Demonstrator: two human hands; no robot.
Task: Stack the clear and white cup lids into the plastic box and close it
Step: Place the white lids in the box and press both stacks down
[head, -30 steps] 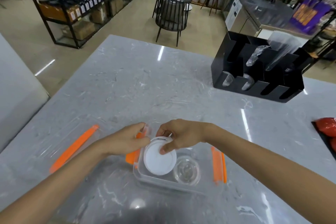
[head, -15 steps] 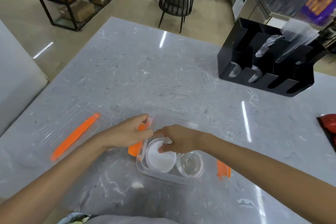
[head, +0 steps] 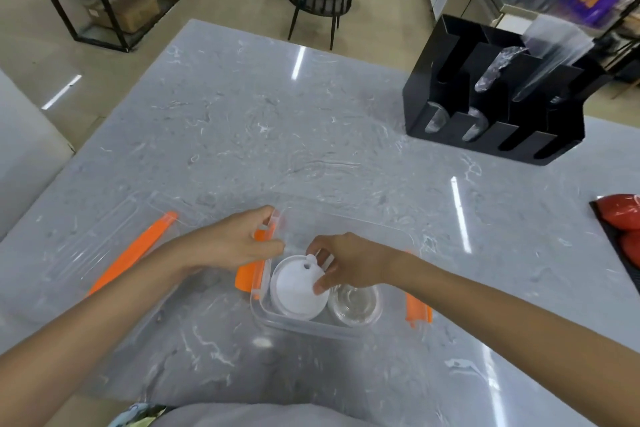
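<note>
clear plastic box (head: pixel 346 331) sits on the grey marble bench (head: pixel 242 135) near its near edge, roughly at the middle. orange latches on both short ends: left latch (head: pixel 254 274), right latch (head: pixel 417 310), both swung outward. box is open.

inside the box, left half: white cup lids (head: pixel 296 289) in a stack, top lid tilted, small tab and hole facing the far side. right half: clear cup lids (head: pixel 355 303), lying flat, just beside the white stack.

right hand (head: pixel 349 263) over the box, thumb and curled fingers pinching the far right rim of the top white lid. left hand (head: pixel 235 244) at the box's left wall, fingers curled over the rim by the orange latch; whether it actually clamps the wall, cannot tell.

box cover (head: pixel 104 246), clear with an orange latch strip, lies flat on the bench toward the left edge, well apart from the box.

black cup-and-lid organizer (head: pixel 502 104) stands at the far right of the bench. red items on a dark tray (head: pixel 620 218) at the right edge.
</note>
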